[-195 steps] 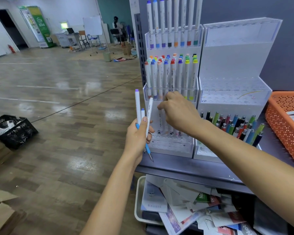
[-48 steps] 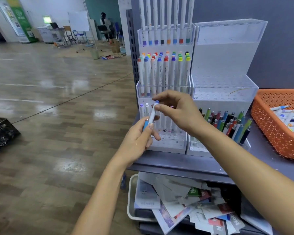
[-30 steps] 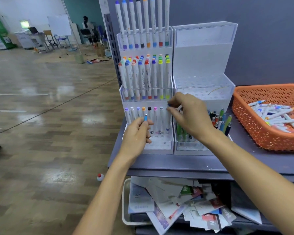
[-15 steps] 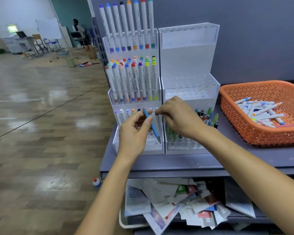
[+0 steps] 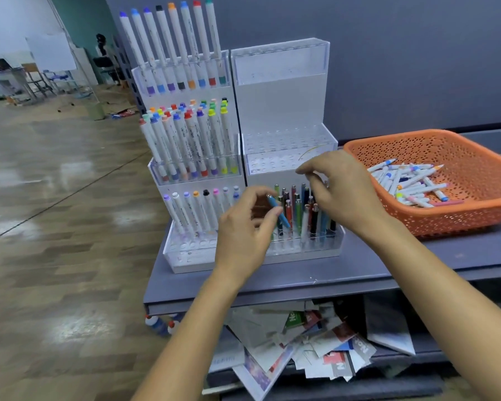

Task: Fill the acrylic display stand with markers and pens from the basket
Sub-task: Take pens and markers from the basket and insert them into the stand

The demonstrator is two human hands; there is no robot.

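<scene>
basket (image 5: 472, 218) right of display stand (image 5: 281, 91)

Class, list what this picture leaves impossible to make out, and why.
Head view.
Front holes of pen stand: hidden by left hand holding blue pen.
Orange basket: right end cut by frame edge.
Print on markers: too small, blurred.
Right hand: whether it pinches anything, blurred.

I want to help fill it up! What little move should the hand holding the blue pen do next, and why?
Probably lower the blue pen tip-first into a free hole in the bottom tier of the right stand. The left hand pinches it tilted just in front of the slim pens standing there.
</scene>
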